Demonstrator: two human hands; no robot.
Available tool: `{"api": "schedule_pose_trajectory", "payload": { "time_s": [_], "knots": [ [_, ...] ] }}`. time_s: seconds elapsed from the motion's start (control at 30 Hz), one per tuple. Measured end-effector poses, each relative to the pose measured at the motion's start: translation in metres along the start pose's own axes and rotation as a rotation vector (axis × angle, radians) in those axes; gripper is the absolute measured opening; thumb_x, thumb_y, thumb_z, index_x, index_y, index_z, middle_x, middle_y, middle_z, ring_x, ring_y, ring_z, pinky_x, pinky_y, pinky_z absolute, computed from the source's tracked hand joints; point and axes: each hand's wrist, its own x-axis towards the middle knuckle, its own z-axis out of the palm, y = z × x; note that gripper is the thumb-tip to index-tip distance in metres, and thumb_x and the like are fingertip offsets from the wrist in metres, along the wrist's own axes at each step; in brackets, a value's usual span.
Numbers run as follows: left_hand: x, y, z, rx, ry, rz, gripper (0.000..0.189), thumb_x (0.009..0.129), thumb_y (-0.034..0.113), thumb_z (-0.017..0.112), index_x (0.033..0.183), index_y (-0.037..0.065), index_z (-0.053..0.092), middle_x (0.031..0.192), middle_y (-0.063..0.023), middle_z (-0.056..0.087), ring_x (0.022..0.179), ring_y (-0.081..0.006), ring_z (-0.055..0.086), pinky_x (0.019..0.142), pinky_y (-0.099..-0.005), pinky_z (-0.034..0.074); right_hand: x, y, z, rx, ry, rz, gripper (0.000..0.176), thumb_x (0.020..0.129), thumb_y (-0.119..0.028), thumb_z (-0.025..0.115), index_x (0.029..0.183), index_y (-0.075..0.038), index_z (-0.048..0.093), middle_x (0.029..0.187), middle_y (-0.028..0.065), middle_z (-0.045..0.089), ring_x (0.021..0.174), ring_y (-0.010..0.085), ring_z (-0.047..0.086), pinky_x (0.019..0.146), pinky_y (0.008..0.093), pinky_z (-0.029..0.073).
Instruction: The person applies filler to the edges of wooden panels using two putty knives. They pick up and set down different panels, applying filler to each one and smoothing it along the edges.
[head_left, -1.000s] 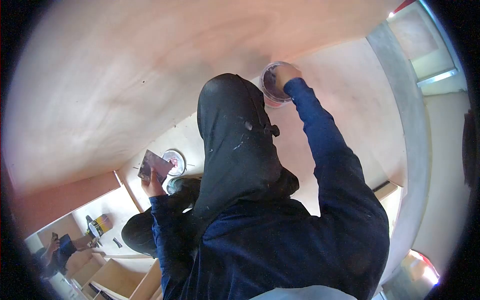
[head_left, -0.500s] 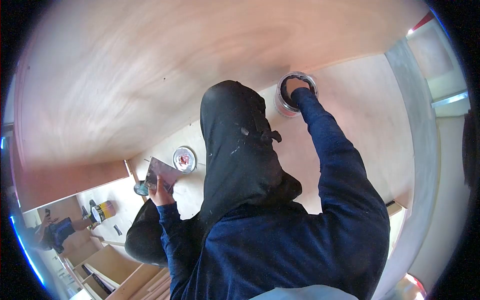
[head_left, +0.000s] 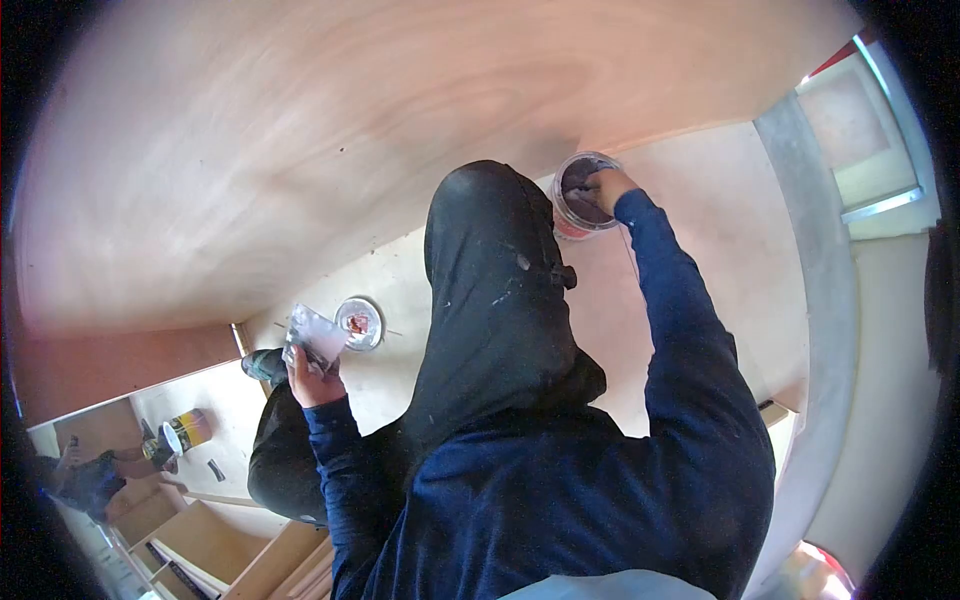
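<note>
My left hand point(head_left: 315, 382) grips a flat, pale grey plate point(head_left: 318, 336) by its lower edge, beside my bent leg. Close to it on the floor lies a round lid point(head_left: 360, 322) with reddish-brown residue on its inner face. Over on the right, my right hand point(head_left: 609, 190) reaches into the mouth of a round tub point(head_left: 572, 230). Dark greyish paste point(head_left: 578, 180) fills much of the tub. The fingers are curled at the paste, and whatever they hold is hidden.
A big plywood panel point(head_left: 250, 150) rises in front of me. My dark-trousered knee point(head_left: 490, 260) stands between lid and tub. Lower left are another person point(head_left: 95, 480), a yellow-labelled can point(head_left: 190, 430) and wooden compartments point(head_left: 215, 545). A grey strip point(head_left: 825, 250) runs along the right.
My right hand has drawn back to the tub's right side, exposing the paste. The left hand has shifted slightly left, turning the plate so it looks brighter.
</note>
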Motion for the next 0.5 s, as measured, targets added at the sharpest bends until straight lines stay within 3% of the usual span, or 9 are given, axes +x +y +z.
{"api": "schedule_pose_trajectory", "payload": {
  "time_s": [0.03,0.1,0.17,0.2,0.23,0.3,0.33,0.43,0.5],
  "knots": [
    [0.003,0.001,0.000,-0.012,-0.011,-0.009,0.034,0.097,0.019,0.058,0.128,0.006,0.054,0.113,-0.0089,0.066,0.099,-0.0242,0.068,0.077,-0.0384,0.060,-0.014,-0.005,-0.013,0.142,0.071,0.035,0.031,0.084,-0.015,0.063,0.112,-0.006,0.070,0.111,0.0214,0.068,0.103,0.0378,0.065,0.090,0.0405,0.052],
    [0.001,0.011,0.013,-0.149,-0.121,-0.044,0.035,0.095,0.017,0.060,0.128,0.006,0.054,0.113,-0.0088,0.066,0.098,-0.0233,0.068,0.078,-0.0382,0.060,-0.026,0.006,-0.006,0.124,0.151,-0.027,0.028,0.085,-0.013,0.063,0.110,-0.004,0.070,0.106,0.0206,0.070,0.098,0.0353,0.068,0.088,0.0386,0.052],
    [-0.014,0.030,0.060,-0.105,-0.181,-0.080,0.035,0.094,0.016,0.062,0.126,0.005,0.055,0.113,-0.0084,0.067,0.098,-0.0220,0.068,0.078,-0.0378,0.059,-0.058,-0.011,-0.017,0.648,0.475,-0.058,0.028,0.085,-0.008,0.064,0.112,-0.003,0.069,0.104,0.0214,0.070,0.097,0.0322,0.069,0.089,0.0363,0.052],
    [-0.017,0.037,0.078,-0.088,-0.179,-0.093,0.031,0.095,0.014,0.061,0.124,0.004,0.056,0.110,-0.0077,0.068,0.095,-0.0215,0.069,0.074,-0.0368,0.060,-0.061,-0.007,-0.018,0.529,0.497,-0.060,0.027,0.087,-0.004,0.063,0.114,-0.002,0.068,0.101,0.0195,0.071,0.096,0.0263,0.069,0.088,0.0328,0.051],
    [-0.016,0.037,0.086,-0.095,-0.180,-0.093,0.031,0.095,0.014,0.061,0.124,0.004,0.056,0.110,-0.0077,0.068,0.095,-0.0215,0.069,0.074,-0.0368,0.060,-0.062,-0.004,-0.013,0.523,0.499,-0.062,0.027,0.087,-0.004,0.063,0.114,-0.002,0.068,0.101,0.0195,0.071,0.096,0.0263,0.069,0.088,0.0328,0.051],
    [-0.013,0.037,0.102,0.029,-0.311,-0.077,0.026,0.096,0.012,0.058,0.122,0.004,0.057,0.107,-0.0072,0.068,0.092,-0.0216,0.070,0.069,-0.0352,0.060,-0.062,0.000,-0.005,0.719,0.599,-0.003,0.024,0.091,-0.004,0.062,0.114,0.000,0.067,0.101,0.0171,0.072,0.095,0.0220,0.069,0.089,0.0309,0.051],
    [-0.030,0.049,0.135,-0.082,-0.324,-0.117,0.025,0.098,0.011,0.054,0.122,0.004,0.056,0.106,-0.0081,0.069,0.089,-0.0221,0.070,0.066,-0.0343,0.060,-0.066,-0.004,-0.013,0.712,0.602,-0.009,0.024,0.091,-0.004,0.062,0.114,0.000,0.067,0.101,0.0171,0.072,0.095,0.0220,0.069,0.089,0.0309,0.051],
    [-0.022,0.036,0.153,-0.053,-0.428,-0.079,0.026,0.100,0.013,0.050,0.125,0.006,0.053,0.109,-0.0097,0.068,0.093,-0.0244,0.070,0.070,-0.0393,0.061,-0.079,-0.016,-0.035,0.868,0.605,0.035,0.023,0.094,-0.005,0.061,0.115,0.001,0.066,0.102,0.0143,0.072,0.096,0.0177,0.067,0.089,0.0297,0.050],
    [-0.036,0.043,0.171,-0.090,-0.408,-0.156,0.026,0.100,0.013,0.049,0.125,0.006,0.053,0.110,-0.0098,0.068,0.095,-0.0252,0.070,0.073,-0.0422,0.061,-0.083,-0.004,-0.034,0.862,0.757,0.032,0.024,0.094,-0.009,0.062,0.115,0.001,0.066,0.104,0.0133,0.072,0.097,0.0165,0.066,0.091,0.0301,0.049]
  ]
}}
